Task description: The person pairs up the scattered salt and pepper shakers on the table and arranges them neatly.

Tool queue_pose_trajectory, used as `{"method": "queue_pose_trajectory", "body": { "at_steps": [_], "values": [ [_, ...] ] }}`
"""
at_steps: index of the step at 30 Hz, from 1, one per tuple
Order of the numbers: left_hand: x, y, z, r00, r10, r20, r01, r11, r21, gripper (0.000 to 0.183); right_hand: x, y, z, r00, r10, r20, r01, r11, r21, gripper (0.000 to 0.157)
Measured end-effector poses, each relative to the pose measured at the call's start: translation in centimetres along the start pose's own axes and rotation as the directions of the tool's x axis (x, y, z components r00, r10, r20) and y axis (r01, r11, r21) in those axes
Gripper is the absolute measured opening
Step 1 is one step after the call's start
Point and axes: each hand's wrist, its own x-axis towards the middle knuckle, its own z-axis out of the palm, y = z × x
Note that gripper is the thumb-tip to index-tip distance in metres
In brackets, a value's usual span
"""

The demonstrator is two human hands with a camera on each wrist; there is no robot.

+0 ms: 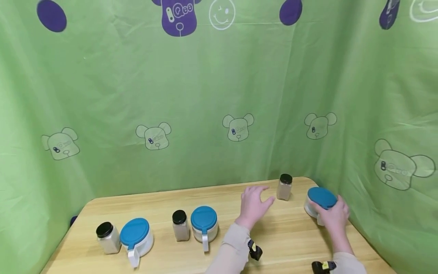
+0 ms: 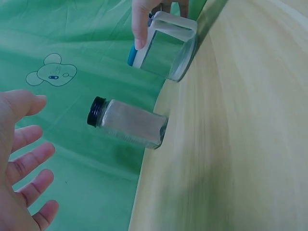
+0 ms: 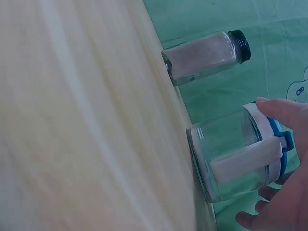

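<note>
At the table's right end my right hand [image 1: 333, 215] grips a round clear jar [image 1: 309, 207] with a blue lid and white handle. The right wrist view shows the thumb [image 3: 281, 111] on the lid's rim and the fingers on the far side; this jar's glass [image 3: 231, 130] looks empty, and its base is at the tabletop. My left hand [image 1: 254, 206] hovers with fingers spread and holds nothing. Just right of it stands a small square glass shaker jar [image 1: 284, 190] with a black cap, its contents greyish. In the left wrist view that shaker jar [image 2: 132, 122] is apart from the fingertips.
On the left of the wooden table [image 1: 164, 262] stand two more blue-lidded jars [image 1: 135, 233] [image 1: 204, 222], each with a black-capped shaker jar [image 1: 110, 239] [image 1: 181, 228] at its left. A green curtain [image 1: 205, 160] hangs behind the table and along its right side.
</note>
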Motion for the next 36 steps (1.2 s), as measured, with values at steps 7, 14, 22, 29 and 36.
{"method": "queue_pose_trajectory", "body": {
  "at_steps": [7, 14, 22, 29, 36],
  "values": [
    [0.8, 0.4, 0.9, 0.999, -0.025, 0.028, 0.026, 0.998, -0.048, 0.042, -0.3, -0.2, -0.3, 1.000, 0.005, -0.001, -0.005, 1.000, -0.005, 0.110],
    [1.5, 0.4, 1.7, 0.997, -0.054, 0.046, 0.059, 0.992, -0.109, 0.044, 0.0, -0.3, 0.1, 0.999, 0.030, -0.010, -0.030, 0.999, -0.014, 0.113],
    [2.7, 0.5, 3.1, 0.993, -0.094, 0.070, 0.105, 0.981, -0.165, 0.048, 0.2, -0.2, 0.8, 0.999, 0.046, -0.017, -0.045, 0.998, 0.032, 0.111],
    [3.5, 0.1, 4.6, 0.989, -0.127, 0.080, 0.139, 0.976, -0.167, 0.049, 0.2, 0.0, 1.3, 0.998, 0.048, -0.030, -0.045, 0.996, 0.072, 0.111],
    [4.4, -0.1, 6.2, 0.987, -0.134, 0.084, 0.145, 0.981, -0.132, 0.059, 0.2, 0.1, 1.2, 0.998, 0.052, -0.030, -0.049, 0.995, 0.087, 0.110]
  ]
}}
